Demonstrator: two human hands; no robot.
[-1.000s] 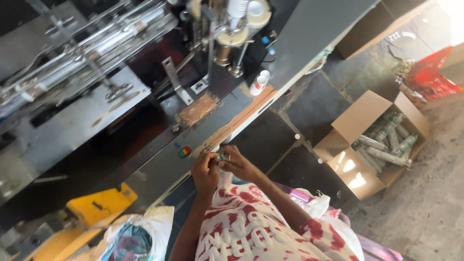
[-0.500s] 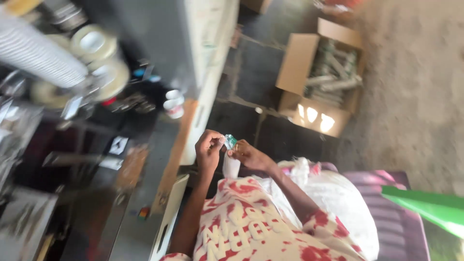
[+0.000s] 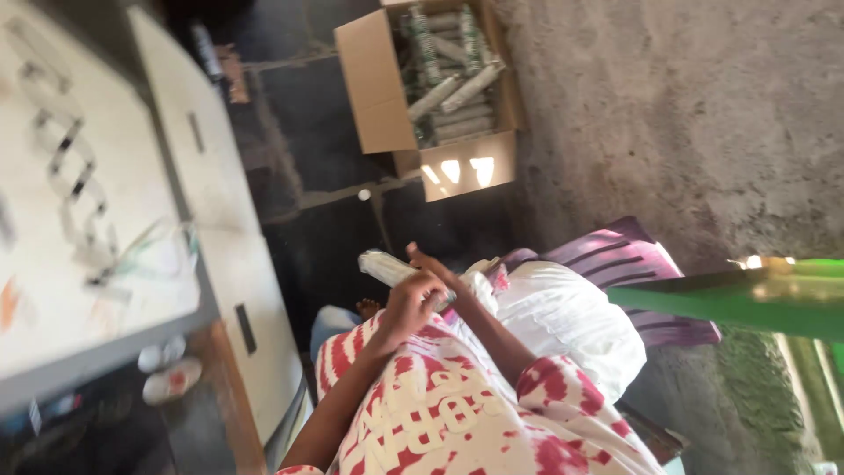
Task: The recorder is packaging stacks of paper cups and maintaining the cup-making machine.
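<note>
Camera swung right since a second ago; machine gone from view. Left hand [image 3: 411, 303] now clenched on a pale wrapped roll [image 3: 387, 266]; right hand [image 3: 428, 261] behind it, grip unclear. Cardboard box [image 3: 387, 105] of similar rolls beyond.

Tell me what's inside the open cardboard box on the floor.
The cardboard box holds a pile of long pale wrapped rolls with green markings. Whatever lies beneath the top layer is hidden.

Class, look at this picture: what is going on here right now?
A seated person in a red and white shirt holds a pale wrapped roll in front of them. The left hand grips it around its near end, and the right hand touches it from behind. On the floor beyond stands an open cardboard box filled with similar rolls. A white bag lies beside the person.
</note>
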